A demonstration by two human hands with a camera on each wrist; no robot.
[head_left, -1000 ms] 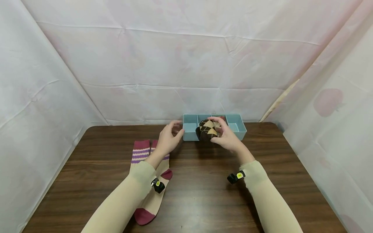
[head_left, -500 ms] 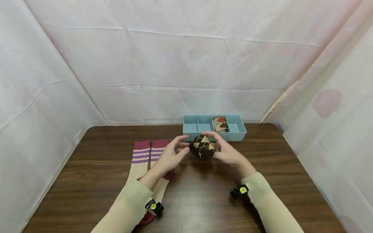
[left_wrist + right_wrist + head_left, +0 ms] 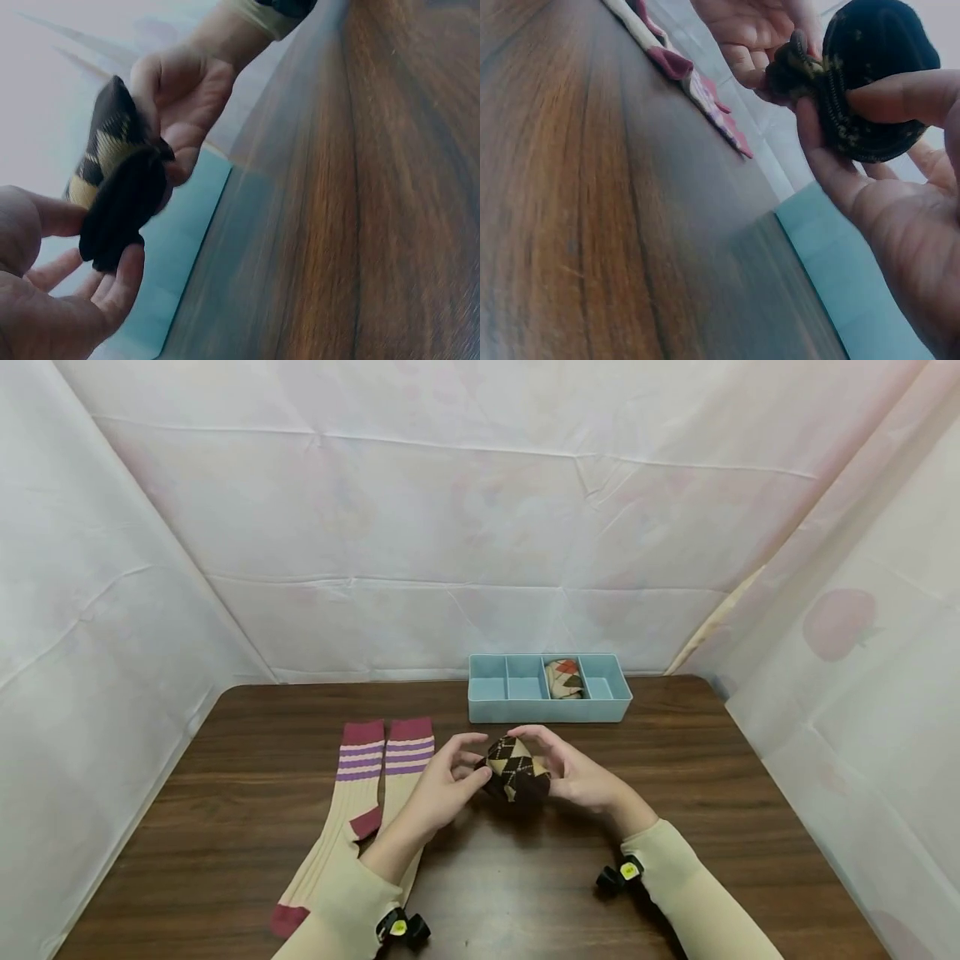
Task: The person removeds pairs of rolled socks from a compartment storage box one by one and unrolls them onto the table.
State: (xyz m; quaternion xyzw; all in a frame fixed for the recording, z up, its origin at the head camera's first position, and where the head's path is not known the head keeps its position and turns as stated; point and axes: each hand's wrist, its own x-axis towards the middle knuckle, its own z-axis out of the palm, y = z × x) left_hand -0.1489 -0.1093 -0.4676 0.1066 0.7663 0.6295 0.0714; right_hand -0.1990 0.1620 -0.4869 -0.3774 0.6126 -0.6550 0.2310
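Note:
Between both hands, above the tabletop, is a rolled pair of brown-and-tan argyle socks point(image 3: 516, 768). My left hand point(image 3: 447, 781) pinches the dark left end of the roll with thumb and fingers, as the left wrist view shows on the rolled socks point(image 3: 120, 180). From the other side my right hand point(image 3: 581, 774) grips it, thumb across the dark rounded end of the roll point(image 3: 877, 82) in the right wrist view. Behind the hands stands a light blue divided box point(image 3: 547, 712). Its third compartment from the left holds another argyle sock roll point(image 3: 565, 679), beige with red and green.
Left of my hands, a pair of cream socks point(image 3: 360, 793) with maroon cuffs and purple stripes lies flat, partly under my left forearm. The dark wooden table point(image 3: 720, 777) ends at a pale cloth backdrop point(image 3: 375, 527) behind the box.
My right hand has brought the brown argyle roll from over the box toward me, down and slightly left. My left hand has come nearer and now pinches it too.

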